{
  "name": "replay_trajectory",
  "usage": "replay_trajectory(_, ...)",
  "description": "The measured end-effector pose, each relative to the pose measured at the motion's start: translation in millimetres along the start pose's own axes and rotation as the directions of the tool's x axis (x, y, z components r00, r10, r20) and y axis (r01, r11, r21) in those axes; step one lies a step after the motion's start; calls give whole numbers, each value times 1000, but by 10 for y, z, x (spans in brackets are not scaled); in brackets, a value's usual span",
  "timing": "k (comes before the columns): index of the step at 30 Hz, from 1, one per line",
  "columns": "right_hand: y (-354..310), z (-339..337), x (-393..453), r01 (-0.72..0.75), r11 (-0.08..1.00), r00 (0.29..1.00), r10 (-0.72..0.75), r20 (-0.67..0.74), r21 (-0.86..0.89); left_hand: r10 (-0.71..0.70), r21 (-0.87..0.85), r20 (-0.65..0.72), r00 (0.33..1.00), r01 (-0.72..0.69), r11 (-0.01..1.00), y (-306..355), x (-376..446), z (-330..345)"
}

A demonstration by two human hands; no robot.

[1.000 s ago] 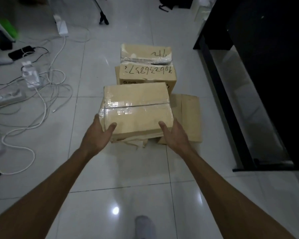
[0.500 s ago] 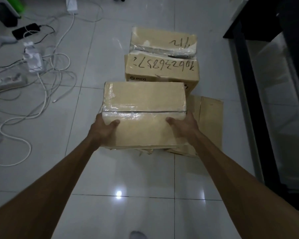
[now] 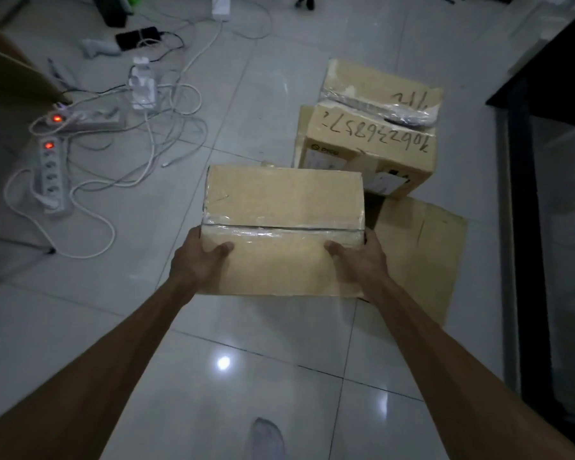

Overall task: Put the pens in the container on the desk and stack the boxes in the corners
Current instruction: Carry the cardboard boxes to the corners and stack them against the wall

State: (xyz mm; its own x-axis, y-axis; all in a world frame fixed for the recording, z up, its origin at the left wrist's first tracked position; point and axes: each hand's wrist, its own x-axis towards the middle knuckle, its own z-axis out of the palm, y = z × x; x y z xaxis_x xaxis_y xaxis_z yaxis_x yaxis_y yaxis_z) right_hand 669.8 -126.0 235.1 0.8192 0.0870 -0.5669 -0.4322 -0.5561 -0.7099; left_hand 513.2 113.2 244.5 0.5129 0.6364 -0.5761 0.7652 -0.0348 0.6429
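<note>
1. Your left hand (image 3: 200, 262) is clamped on the near-left side of the taped cardboard box (image 3: 283, 207); thumb lies on the top face, the other fingers are hidden behind the side.
2. Your right hand (image 3: 362, 260) grips the near-right side the same way, thumb on top. Hands are apart, w/ the box's width between them.
3. The box sits in front of you, centre of view, top face up; a strip of clear tape runs across the lid seam. Can't tell whether its underside touches the floor (image 3: 246, 360) or is raised off it.
4. A flattened cardboard sheet (image 3: 422, 247) lies on the floor just right of the held box, partly under its right edge.
5. A second box (image 3: 369, 141) w/ handwritten digits on its flap stands beyond, to the right, near the far corner of the held box; its lid is crumpled w/ loose tape.
6. Left side of floor: two power strips (image 3: 52, 174), each w/ a red switch light on, plus a tangle of white cables (image 3: 166, 127) and a white adapter (image 3: 143, 88).
7. Dark furniture frame (image 3: 525, 227) runs along the right edge.
8. No pens or container identifiable in this view.
</note>
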Motion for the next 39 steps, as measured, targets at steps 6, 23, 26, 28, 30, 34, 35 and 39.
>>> replay_trajectory(6,-90,542,-755,97,993,987,-87,133,-67,-102,-121,-134,986,86,989,-672,-680,-688)
replay_trajectory(23,251,2415,-3925,469,846,726,-205,656,-255,-477,-514,-456,752,215,831,-3509,-3641,-2430)
replay_trajectory(26,442,2808,-4617,522,815,660,-198,725,-253,-536,-577,-489,688,205,790,-4062,-4282,-2660)
replay_trajectory(28,581,3048,-5078,563,785,615,-188,766,-259,-572,-614,-506,645,196,764,-4410,-4717,-2778)
replay_trajectory(30,733,3279,-5584,604,755,558,-173,811,-254,-617,-658,-518,593,185,730,-4756,-5186,-2893)
replay_trajectory(34,981,3591,-6430,681,703,440,-169,882,-205,-690,-710,-542,479,179,681,-5336,-5878,-3037)
replay_trajectory(35,1108,3746,-6756,710,679,393,-162,905,-187,-719,-734,-542,434,171,657,-5553,-6164,-3093)
replay_trajectory(39,1330,4025,-7468,749,650,287,-142,947,-130,-767,-780,-554,322,122,614,-5987,-6718,-3211)
